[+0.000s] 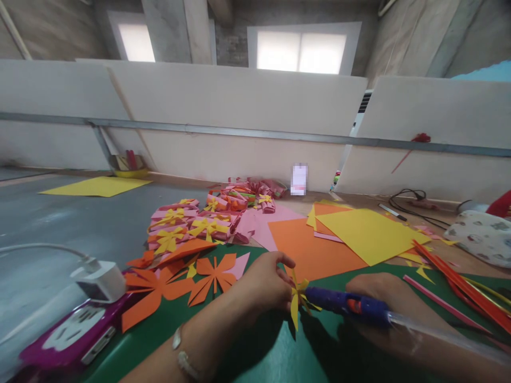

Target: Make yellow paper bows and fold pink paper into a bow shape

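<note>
My left hand pinches a small yellow paper bow with pointed tails, just above the green mat. From the right, a dark blue glue gun with a red switch points at the bow, its tip at or very near the paper. Closed around the gun is my right hand, partly hidden behind its body. A clear glue stick runs out of the gun's back end. Left of my left hand lie orange paper cutouts shaped like petals.
Pink paper bundles with yellow bows are piled behind the cutouts. Orange sheet and yellow sheet lie beyond my hands. A purple power strip with a white charger sits at left. Paper strips lie at right.
</note>
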{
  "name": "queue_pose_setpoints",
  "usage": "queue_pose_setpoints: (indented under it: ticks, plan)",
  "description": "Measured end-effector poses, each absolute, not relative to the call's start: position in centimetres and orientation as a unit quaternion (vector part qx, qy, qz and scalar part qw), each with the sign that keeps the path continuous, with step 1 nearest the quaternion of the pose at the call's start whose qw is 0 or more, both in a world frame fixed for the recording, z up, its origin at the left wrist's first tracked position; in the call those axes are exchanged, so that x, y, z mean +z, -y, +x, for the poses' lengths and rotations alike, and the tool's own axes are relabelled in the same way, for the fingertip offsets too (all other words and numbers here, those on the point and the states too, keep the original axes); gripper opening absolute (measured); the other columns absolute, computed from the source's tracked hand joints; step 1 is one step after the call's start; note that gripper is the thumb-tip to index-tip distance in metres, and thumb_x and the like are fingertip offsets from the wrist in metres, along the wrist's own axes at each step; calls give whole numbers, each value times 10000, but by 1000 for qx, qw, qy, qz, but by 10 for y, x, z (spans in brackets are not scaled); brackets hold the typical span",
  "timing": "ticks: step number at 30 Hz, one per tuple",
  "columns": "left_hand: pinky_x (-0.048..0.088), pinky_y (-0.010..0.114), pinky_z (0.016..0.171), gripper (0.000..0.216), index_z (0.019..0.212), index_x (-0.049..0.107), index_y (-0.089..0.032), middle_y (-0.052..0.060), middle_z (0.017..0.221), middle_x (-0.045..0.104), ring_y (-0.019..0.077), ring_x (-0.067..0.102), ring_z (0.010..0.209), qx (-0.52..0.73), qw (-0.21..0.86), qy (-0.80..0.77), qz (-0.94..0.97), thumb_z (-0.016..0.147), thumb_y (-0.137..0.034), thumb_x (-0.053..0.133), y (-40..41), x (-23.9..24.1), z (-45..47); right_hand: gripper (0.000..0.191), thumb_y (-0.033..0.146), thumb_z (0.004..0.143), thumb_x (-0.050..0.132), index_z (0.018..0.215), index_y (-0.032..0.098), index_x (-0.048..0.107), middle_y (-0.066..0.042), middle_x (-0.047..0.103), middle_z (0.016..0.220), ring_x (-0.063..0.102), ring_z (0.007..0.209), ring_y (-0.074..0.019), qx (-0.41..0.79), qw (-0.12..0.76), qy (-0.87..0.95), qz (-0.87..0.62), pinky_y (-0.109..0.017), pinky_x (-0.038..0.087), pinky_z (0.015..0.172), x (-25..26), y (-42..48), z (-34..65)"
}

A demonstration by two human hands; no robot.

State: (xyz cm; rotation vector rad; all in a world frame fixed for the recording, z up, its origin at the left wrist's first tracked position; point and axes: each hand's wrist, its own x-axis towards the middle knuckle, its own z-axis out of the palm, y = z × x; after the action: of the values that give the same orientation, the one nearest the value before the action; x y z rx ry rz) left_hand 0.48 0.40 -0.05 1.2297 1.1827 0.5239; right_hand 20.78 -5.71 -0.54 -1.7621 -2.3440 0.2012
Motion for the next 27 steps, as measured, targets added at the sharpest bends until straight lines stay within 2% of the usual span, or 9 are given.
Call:
queue_pose_setpoints:
  ticks: [11,20,27]
  plan:
    - [433,216,464,516,1028,479,-114,-63,553,539,109,535,451,223,621,-518,545,541,54,509,-4,1,5,41,189,570,537,573,205,499,-11,598,593,516,524,-169,65,85,793,-600,-257,242,495,-8,58,209]
    - [472,240,498,502,1023,475,-120,-65,553,536,113,537,454,227,641,-510,527,549,38,526,-4,1,5,77,174,533,553,566,209,493,-6,594,579,509,508,-167,57,110,800,-586,-263,261,491,-10,58,212]
    - [482,251,541,478,1010,481,-120,-43,598,557,112,548,494,227,623,-512,546,561,32,542,-3,1,3,72,147,609,558,596,206,518,-24,614,606,543,551,-177,41,109,803,-585,-278,320,519,-5,58,210]
